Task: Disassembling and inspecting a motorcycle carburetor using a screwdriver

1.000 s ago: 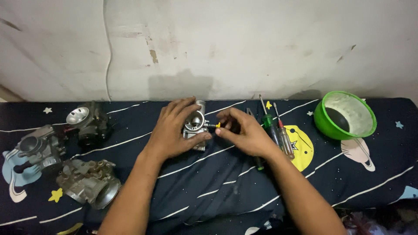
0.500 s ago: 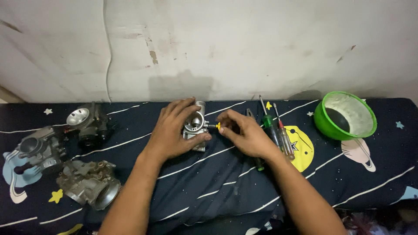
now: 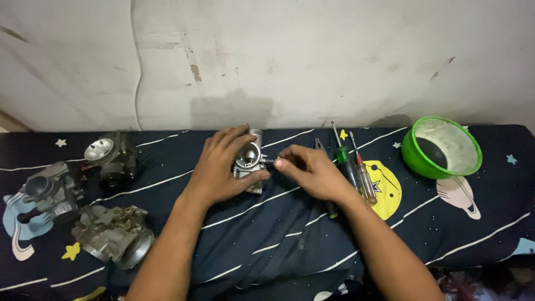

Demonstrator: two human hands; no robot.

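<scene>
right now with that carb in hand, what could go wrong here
The right hand pinches a small screw-like part at the carburetor held by the left hand; dropped, it could vanish in the dark patterned cloth. The screwdrivers lie beside the right wrist and might get knocked.

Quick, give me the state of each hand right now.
Left hand: closed around the metal carburetor.
Right hand: fingertips pinched on a small screw at the carburetor's side.
</scene>
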